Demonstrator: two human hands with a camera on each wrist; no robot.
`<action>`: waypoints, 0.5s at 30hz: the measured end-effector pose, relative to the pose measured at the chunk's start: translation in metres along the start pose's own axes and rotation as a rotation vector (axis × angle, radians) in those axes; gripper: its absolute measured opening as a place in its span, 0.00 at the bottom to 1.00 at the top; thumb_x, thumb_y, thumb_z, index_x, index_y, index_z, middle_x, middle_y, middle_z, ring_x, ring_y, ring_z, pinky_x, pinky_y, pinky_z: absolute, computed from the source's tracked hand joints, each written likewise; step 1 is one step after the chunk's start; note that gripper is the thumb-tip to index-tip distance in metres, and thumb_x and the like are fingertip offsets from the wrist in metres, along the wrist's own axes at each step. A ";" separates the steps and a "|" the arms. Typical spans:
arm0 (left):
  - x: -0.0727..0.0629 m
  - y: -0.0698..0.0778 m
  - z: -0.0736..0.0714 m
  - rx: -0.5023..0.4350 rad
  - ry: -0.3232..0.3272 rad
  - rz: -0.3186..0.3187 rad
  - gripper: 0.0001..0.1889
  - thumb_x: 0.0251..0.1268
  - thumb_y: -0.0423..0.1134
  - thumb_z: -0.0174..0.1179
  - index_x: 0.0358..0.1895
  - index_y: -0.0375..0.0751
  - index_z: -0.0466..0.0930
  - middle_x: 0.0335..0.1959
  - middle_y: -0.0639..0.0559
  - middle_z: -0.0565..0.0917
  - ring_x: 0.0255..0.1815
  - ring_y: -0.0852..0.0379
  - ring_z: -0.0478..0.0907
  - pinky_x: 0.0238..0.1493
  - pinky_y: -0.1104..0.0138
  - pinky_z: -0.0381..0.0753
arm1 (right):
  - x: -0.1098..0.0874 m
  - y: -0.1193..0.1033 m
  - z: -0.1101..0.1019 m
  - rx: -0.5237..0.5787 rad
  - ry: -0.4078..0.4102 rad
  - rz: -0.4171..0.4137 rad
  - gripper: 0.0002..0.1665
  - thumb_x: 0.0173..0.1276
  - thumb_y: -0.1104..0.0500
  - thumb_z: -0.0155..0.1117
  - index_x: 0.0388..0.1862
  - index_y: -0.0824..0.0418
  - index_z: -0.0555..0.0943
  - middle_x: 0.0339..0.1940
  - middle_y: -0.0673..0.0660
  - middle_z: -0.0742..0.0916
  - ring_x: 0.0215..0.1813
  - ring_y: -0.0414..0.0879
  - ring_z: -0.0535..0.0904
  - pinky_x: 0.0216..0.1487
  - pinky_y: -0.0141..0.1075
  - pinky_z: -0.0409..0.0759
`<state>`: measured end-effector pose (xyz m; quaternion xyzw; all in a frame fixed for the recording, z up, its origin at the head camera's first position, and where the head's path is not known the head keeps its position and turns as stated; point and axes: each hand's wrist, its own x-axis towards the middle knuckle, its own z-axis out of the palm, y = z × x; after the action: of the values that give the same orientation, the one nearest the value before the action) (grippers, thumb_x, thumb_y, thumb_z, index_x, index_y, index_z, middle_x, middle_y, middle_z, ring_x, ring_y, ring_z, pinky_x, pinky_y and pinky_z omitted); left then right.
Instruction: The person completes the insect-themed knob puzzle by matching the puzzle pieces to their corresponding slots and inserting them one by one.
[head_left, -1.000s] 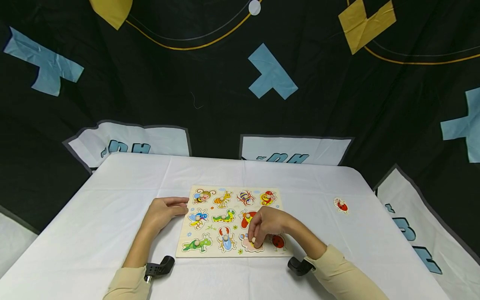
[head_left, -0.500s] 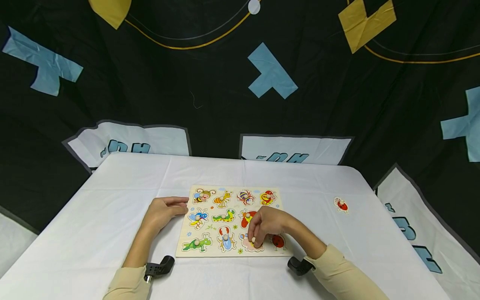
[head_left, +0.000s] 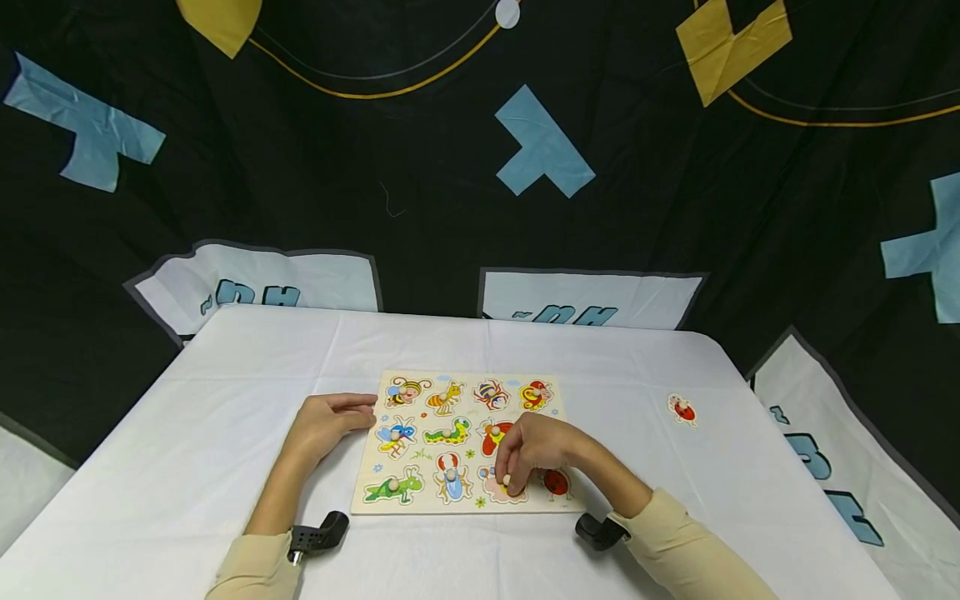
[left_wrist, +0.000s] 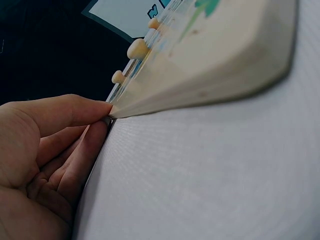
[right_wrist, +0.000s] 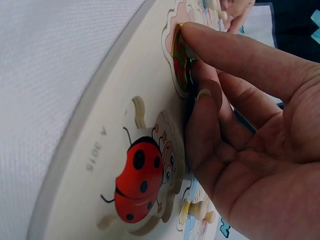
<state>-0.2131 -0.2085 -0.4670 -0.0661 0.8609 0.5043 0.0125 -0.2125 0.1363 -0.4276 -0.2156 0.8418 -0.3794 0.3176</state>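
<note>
A wooden peg puzzle board (head_left: 420,505) with insect pictures lies flat on the table. My right hand (head_left: 543,446) is over its front row and pinches the knob of a puzzle piece (right_wrist: 181,70) with green, red and pink colouring. That piece lies at its recess; the fingers hide part of it, so I cannot tell whether it is fully seated. Beside it, a recess shows a printed ladybug (right_wrist: 142,182). My left hand (head_left: 322,429) touches the board's left edge with thumb and fingertips. A loose ladybug piece (head_left: 682,410) lies far to the right.
Several knobbed pieces sit in the board, among them a grasshopper (head_left: 395,485), a stag beetle (head_left: 452,479) and a caterpillar (head_left: 448,432). White cloth covers the table (head_left: 420,558). A black curtain (head_left: 420,167) hangs behind it.
</note>
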 end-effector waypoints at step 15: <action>0.001 -0.001 0.001 0.016 0.005 -0.002 0.21 0.59 0.43 0.71 0.56 0.44 0.87 0.41 0.52 0.91 0.50 0.57 0.81 0.54 0.64 0.72 | 0.000 -0.001 -0.001 0.006 0.002 0.055 0.10 0.45 0.71 0.79 0.27 0.61 0.89 0.17 0.50 0.85 0.20 0.40 0.71 0.22 0.31 0.67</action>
<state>-0.2139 -0.2088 -0.4683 -0.0683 0.8648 0.4973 0.0112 -0.2131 0.1359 -0.4268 -0.1912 0.8466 -0.3733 0.3276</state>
